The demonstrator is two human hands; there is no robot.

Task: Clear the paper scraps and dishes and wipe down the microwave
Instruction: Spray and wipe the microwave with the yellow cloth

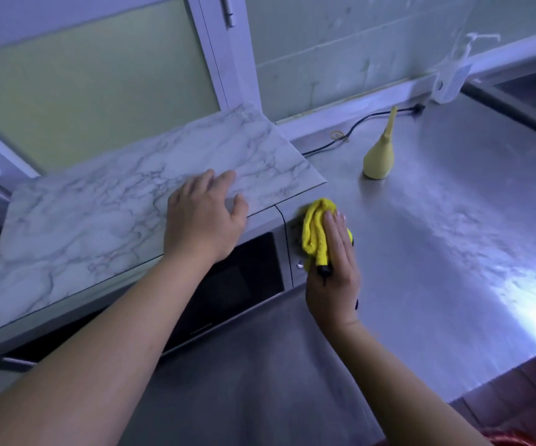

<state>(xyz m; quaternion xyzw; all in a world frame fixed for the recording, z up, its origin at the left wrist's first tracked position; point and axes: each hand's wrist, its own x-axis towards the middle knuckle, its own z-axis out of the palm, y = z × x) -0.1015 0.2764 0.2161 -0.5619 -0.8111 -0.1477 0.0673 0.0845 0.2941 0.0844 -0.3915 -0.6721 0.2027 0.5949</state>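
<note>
Head view: flat left hand (205, 220) steadies the marble-topped silver microwave (99, 226), right hand (334, 281), fingers straight, presses a bunched yellow cloth (315, 231) to its panel; firm overlapping strokes should suit.

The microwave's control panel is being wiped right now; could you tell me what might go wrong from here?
1. The right hand presses the yellow cloth onto the control panel; it may trigger a button.
2. The marble-patterned board seems to overhang the microwave; the left hand resting on it could shift it.
</note>
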